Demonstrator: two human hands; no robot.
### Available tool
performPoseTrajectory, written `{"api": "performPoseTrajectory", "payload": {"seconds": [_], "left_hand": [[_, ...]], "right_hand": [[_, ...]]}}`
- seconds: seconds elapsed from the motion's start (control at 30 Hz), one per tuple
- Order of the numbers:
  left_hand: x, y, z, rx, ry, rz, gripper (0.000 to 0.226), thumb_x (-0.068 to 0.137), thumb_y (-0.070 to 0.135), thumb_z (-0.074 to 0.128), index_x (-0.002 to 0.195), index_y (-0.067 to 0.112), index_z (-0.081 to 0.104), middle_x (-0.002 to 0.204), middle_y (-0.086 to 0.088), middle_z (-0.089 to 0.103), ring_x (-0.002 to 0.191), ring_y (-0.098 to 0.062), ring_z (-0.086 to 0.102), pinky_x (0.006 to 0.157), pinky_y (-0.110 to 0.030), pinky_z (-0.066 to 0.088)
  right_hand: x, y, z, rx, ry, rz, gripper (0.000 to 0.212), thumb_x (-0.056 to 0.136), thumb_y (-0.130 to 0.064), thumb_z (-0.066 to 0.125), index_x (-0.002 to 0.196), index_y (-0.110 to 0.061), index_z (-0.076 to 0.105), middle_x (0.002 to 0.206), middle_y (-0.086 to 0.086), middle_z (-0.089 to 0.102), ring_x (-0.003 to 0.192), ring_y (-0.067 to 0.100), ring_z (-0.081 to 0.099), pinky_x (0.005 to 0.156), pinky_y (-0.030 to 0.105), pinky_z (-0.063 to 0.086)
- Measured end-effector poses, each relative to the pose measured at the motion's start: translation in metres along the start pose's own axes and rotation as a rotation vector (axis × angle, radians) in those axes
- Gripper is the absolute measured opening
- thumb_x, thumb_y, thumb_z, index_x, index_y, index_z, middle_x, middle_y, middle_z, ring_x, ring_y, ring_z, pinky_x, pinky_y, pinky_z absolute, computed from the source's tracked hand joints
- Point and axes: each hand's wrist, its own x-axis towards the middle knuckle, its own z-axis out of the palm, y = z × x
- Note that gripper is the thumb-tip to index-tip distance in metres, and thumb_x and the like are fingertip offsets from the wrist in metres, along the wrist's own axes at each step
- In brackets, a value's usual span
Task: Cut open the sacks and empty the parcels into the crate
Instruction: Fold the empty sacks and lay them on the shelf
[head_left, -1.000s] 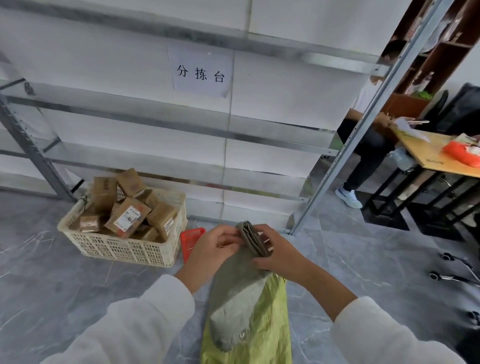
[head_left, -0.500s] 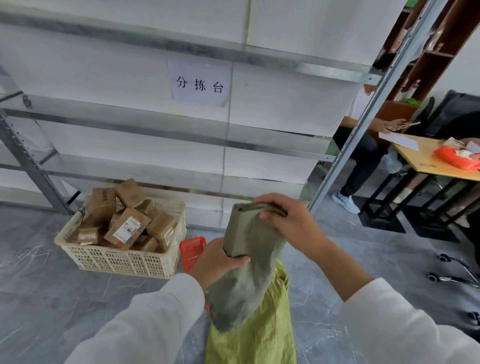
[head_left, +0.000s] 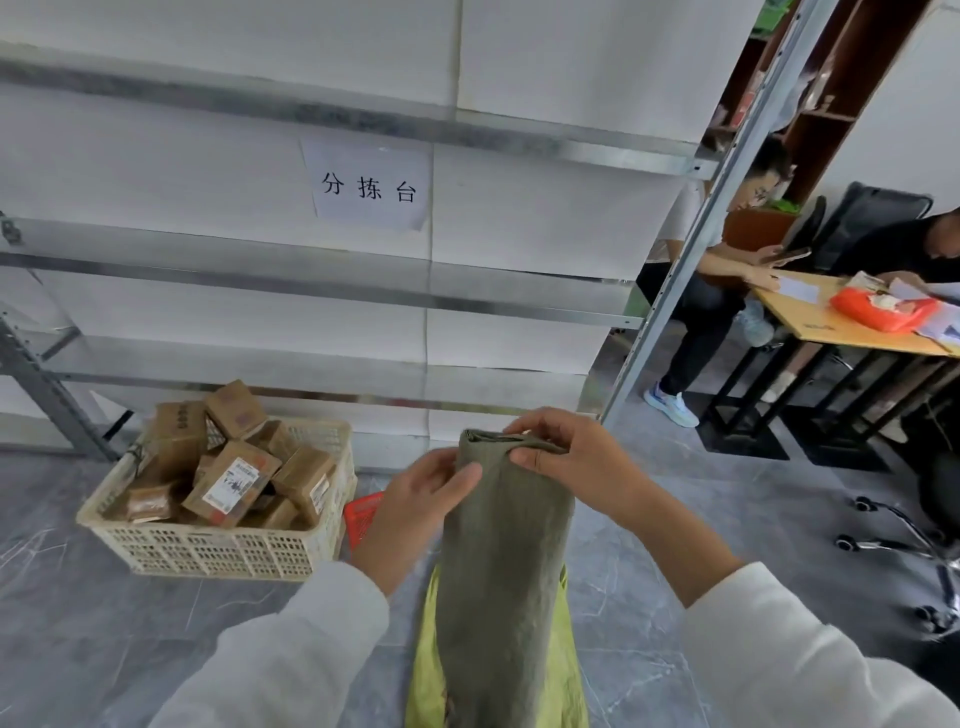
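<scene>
A grey-green sack (head_left: 501, 561) stands upright before me, folded flat and narrow. My right hand (head_left: 571, 462) pinches its top edge. My left hand (head_left: 415, 506) grips its upper left side. Behind and below it lies a yellow-green sack (head_left: 569, 670), partly hidden. A cream plastic crate (head_left: 218, 548) sits on the floor at the left, heaped with brown cardboard parcels (head_left: 234, 480).
A small red basket (head_left: 359, 514) peeks out between the crate and my left hand. A metal shelving rack (head_left: 691, 260) backs the crate. Two people sit at a wooden table (head_left: 815, 322) on the right. A chair base with castors (head_left: 893, 545) stands near it.
The sack has been raised higher and held more upright. My left hand slid from its middle up to the upper edge, and my right hand shifted along the top fold.
</scene>
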Motion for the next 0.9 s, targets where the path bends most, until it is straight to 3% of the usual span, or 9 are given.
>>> {"api": "performPoseTrajectory", "payload": {"seconds": [0.17,0.23,0.37,0.43,0.53,0.6,0.7,0.8,0.9], "left_hand": [[-0.004,0.026,0.010,0.236,0.109,0.138,0.012,0.089,0.031,0.065,0.083,0.025,0.074,0.084,0.007,0.074,0.084,-0.006,0.067,0.073,-0.010,0.048],[-0.009,0.027,0.012,0.246,0.142,0.144,0.011,0.089,0.033,0.065,0.083,0.026,0.071,0.081,0.006,0.072,0.080,-0.006,0.067,0.070,-0.012,0.047],[-0.023,0.024,0.017,0.394,0.011,0.125,0.014,0.084,0.042,0.066,0.096,0.033,0.067,0.068,0.003,0.061,0.063,-0.013,0.056,0.058,-0.023,0.045],[-0.029,0.024,0.018,0.452,-0.006,0.130,0.008,0.087,0.034,0.065,0.095,0.035,0.067,0.058,0.009,0.049,0.055,-0.005,0.048,0.053,-0.016,0.038],[-0.037,0.030,0.017,0.637,0.023,0.259,0.011,0.089,0.026,0.065,0.097,0.032,0.069,0.083,0.015,0.063,0.079,0.000,0.059,0.070,-0.010,0.041],[-0.041,0.034,0.017,0.828,0.003,0.426,0.018,0.090,0.027,0.062,0.106,0.028,0.070,0.104,0.010,0.058,0.096,-0.001,0.056,0.084,-0.011,0.042],[-0.046,0.037,0.018,1.069,-0.090,0.547,0.042,0.091,0.051,0.050,0.126,0.032,0.062,0.121,0.006,0.053,0.108,-0.011,0.053,0.086,-0.022,0.050],[-0.047,0.031,0.023,1.231,-0.174,0.518,0.068,0.084,0.071,0.039,0.138,0.031,0.050,0.125,0.006,0.051,0.111,-0.012,0.052,0.086,-0.026,0.051],[-0.045,0.019,0.029,1.137,-0.248,0.349,0.063,0.083,0.067,0.041,0.131,0.027,0.052,0.112,0.011,0.052,0.102,-0.008,0.055,0.077,-0.025,0.051]], "right_hand": [[-0.018,0.018,0.021,0.117,-0.043,0.067,0.016,0.078,-0.032,0.079,0.092,-0.027,0.072,0.089,-0.008,0.072,0.082,0.002,0.066,0.071,0.013,0.051],[-0.022,0.022,0.022,0.208,-0.032,0.120,0.017,0.076,-0.032,0.080,0.089,-0.024,0.072,0.088,-0.007,0.073,0.083,0.005,0.067,0.072,0.015,0.052],[-0.030,0.028,0.019,0.457,-0.038,0.241,0.017,0.078,-0.028,0.079,0.090,-0.017,0.073,0.088,0.004,0.072,0.082,0.016,0.067,0.070,0.024,0.052],[-0.035,0.030,0.020,0.659,-0.084,0.314,0.019,0.078,-0.026,0.077,0.092,-0.013,0.072,0.089,0.009,0.070,0.079,0.018,0.067,0.067,0.025,0.053],[-0.041,0.032,0.027,0.771,-0.147,0.371,0.012,0.082,-0.021,0.073,0.089,-0.012,0.070,0.086,0.008,0.069,0.074,0.017,0.066,0.063,0.024,0.053],[-0.042,0.032,0.029,0.827,-0.134,0.391,0.015,0.081,-0.019,0.072,0.091,-0.010,0.069,0.088,0.009,0.069,0.075,0.017,0.067,0.064,0.025,0.054],[-0.044,0.033,0.023,0.954,-0.125,0.428,0.031,0.083,-0.020,0.068,0.108,-0.001,0.068,0.106,0.017,0.070,0.091,0.025,0.068,0.077,0.030,0.057],[-0.052,0.037,0.018,0.960,-0.185,0.428,0.036,0.093,-0.023,0.060,0.121,-0.001,0.064,0.119,0.020,0.066,0.108,0.031,0.064,0.086,0.036,0.055],[-0.062,0.040,0.015,0.860,-0.164,0.430,0.033,0.089,-0.026,0.067,0.114,-0.005,0.069,0.115,0.018,0.069,0.099,0.025,0.068,0.076,0.028,0.056]]}}
